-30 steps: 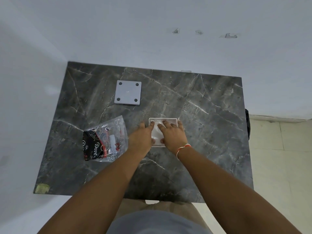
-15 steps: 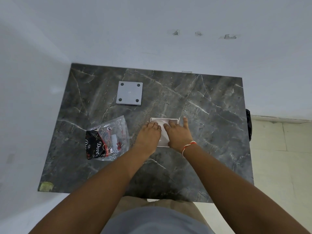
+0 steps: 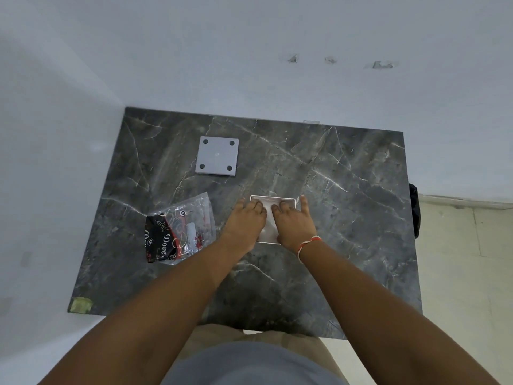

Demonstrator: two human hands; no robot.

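Observation:
A white square plate (image 3: pixel 268 229) lies flat on the dark marble table (image 3: pixel 347 218), near its middle. My left hand (image 3: pixel 245 225) rests on the plate's left part with its fingers laid forward. My right hand (image 3: pixel 293 223) presses flat on the right part, and its little finger reaches past the plate's right edge onto the table. Both hands cover most of the plate; only its far rim, a middle strip and the near edge show.
A grey square plate with four corner holes (image 3: pixel 217 156) lies at the back left. A clear plastic bag with a black and red packet and small parts (image 3: pixel 177 232) lies left of my hands. White walls bound the table's back and left; tiled floor (image 3: pixel 472 273) lies right.
Both hands stay on the white plate. My left hand has slid a little to the left, so more of the plate's middle shows.

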